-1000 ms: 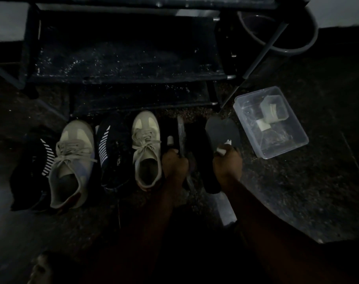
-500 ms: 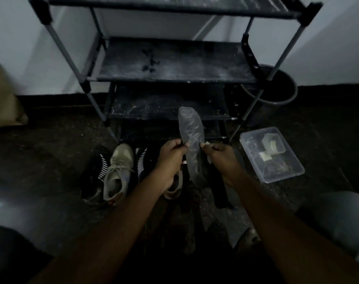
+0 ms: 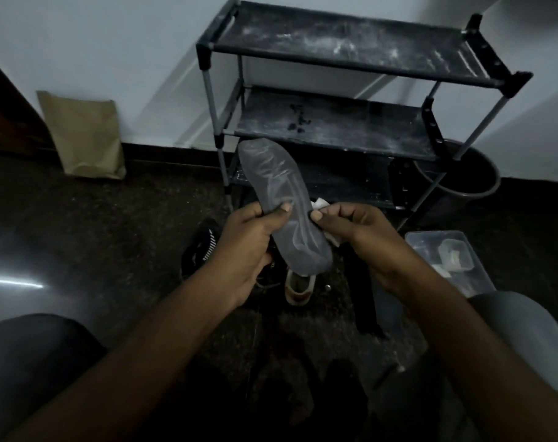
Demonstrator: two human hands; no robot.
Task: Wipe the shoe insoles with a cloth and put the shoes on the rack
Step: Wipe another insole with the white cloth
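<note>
- The grey insole (image 3: 277,199) is held up in the air in front of the rack's lower shelves, toe end up and tilted to the left, with pale streaks on the side facing the camera.
- The left hand (image 3: 249,247) grips the insole's left edge near the middle, thumb on the front, fingers curled behind.
- The right hand (image 3: 360,237) pinches the right edge, thumb tip on the front. A white cloth (image 3: 320,204) is bunched behind the insole at its fingers.
- On the floor (image 3: 112,234) below the hands lie a black shoe with white stripes (image 3: 201,247) and a pale shoe (image 3: 298,287), both partly hidden.
- The black rack (image 3: 335,46) stands against the wall, its shelves dusty.
- A clear plastic box (image 3: 430,247) sits on the floor right of the hands, a dark bucket (image 3: 481,183) beside the rack.
- A brown paper bag (image 3: 86,135) leans on the wall, left.
</note>
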